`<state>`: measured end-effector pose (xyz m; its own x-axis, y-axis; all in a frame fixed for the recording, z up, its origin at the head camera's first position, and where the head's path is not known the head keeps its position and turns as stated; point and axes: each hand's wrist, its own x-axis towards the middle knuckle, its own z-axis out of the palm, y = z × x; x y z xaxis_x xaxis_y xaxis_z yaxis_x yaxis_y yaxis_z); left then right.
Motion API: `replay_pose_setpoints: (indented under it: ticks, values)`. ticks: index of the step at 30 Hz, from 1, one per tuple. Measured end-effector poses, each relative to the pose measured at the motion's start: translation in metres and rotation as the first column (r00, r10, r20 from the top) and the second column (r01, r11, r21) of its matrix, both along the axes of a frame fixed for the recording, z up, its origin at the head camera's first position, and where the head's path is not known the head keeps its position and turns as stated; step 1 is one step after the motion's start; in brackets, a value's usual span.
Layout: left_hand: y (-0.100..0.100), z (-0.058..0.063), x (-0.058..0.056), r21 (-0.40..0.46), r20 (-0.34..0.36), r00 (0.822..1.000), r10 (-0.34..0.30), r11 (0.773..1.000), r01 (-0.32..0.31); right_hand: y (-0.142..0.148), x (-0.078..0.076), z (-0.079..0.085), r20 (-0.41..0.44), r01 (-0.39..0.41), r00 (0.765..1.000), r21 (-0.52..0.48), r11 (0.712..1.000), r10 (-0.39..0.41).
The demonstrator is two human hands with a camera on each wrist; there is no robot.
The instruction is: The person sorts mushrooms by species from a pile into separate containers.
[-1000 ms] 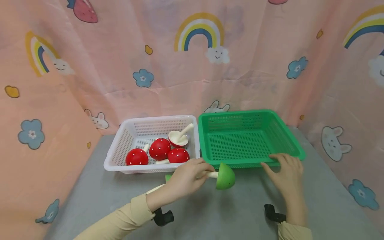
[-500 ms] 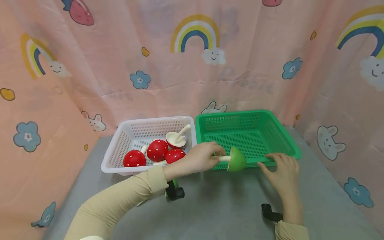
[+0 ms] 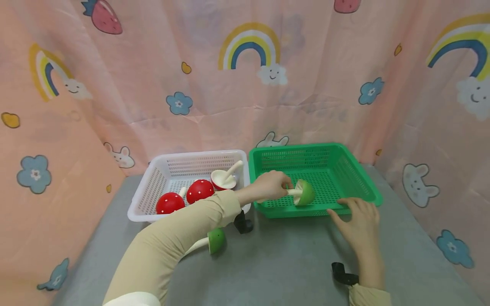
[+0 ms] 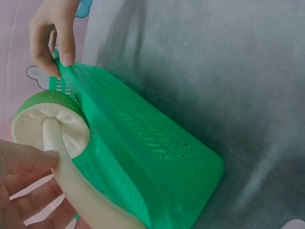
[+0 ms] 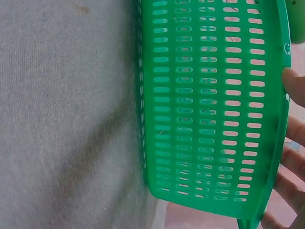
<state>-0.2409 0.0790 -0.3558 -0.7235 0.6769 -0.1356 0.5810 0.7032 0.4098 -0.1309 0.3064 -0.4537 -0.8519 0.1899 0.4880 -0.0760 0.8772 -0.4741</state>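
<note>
My left hand [image 3: 271,185] pinches the pale stem of a green-capped toy mushroom [image 3: 304,193], above the front part of the green basket [image 3: 373,191]. Close up in the left wrist view, thumb and fingers hold the stem below the cap [image 4: 50,119], whose pale underside shows. At the basket's front right, my right hand [image 3: 359,223] grips the rim, thumb outside and fingers over the edge. The right wrist view shows its thumb [image 5: 295,86] against the rim. On the grey table lies another green-capped mushroom [image 3: 216,241], its stem partly behind the left sleeve.
A white basket [image 3: 138,204] stands left of the green one, with several red, white-dotted toy mushrooms [image 3: 170,203] inside. The left forearm crosses in front of it and hides part of it. A pink patterned curtain [image 3: 214,123] hangs behind both baskets.
My left hand has carried the green-capped mushroom forward and right, from in front of the baskets to over the green one. The right hand has stayed at the rim.
</note>
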Motion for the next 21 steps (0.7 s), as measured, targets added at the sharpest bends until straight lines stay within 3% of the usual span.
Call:
replay_pose_setpoints:
  ticks: [5, 10, 16, 21]
  values:
    - [0.012, -0.005, -0.009, -0.01, 0.072, 0.997, 0.029, 1.0, -0.028, -0.001, 0.0, -0.002, -0.006, -0.002, 1.0, -0.007, 1.0, 0.002]
    - [0.018, -0.023, -0.016, 0.001, 0.179, 0.983, 0.052, 0.999, -0.053, -0.001, 0.0, -0.003, -0.014, 0.0, 1.0, -0.003, 1.0, 0.0]
    - [0.019, -0.04, -0.017, -0.021, 0.191, 0.981, 0.021, 1.0, -0.018, 0.0, -0.001, -0.003, -0.018, 0.002, 1.0, -0.001, 1.0, -0.002]
    - [0.018, -0.047, -0.017, -0.003, 0.191, 0.982, 0.008, 1.0, -0.007, 0.0, -0.001, -0.003, -0.023, 0.003, 1.0, -0.008, 1.0, -0.003]
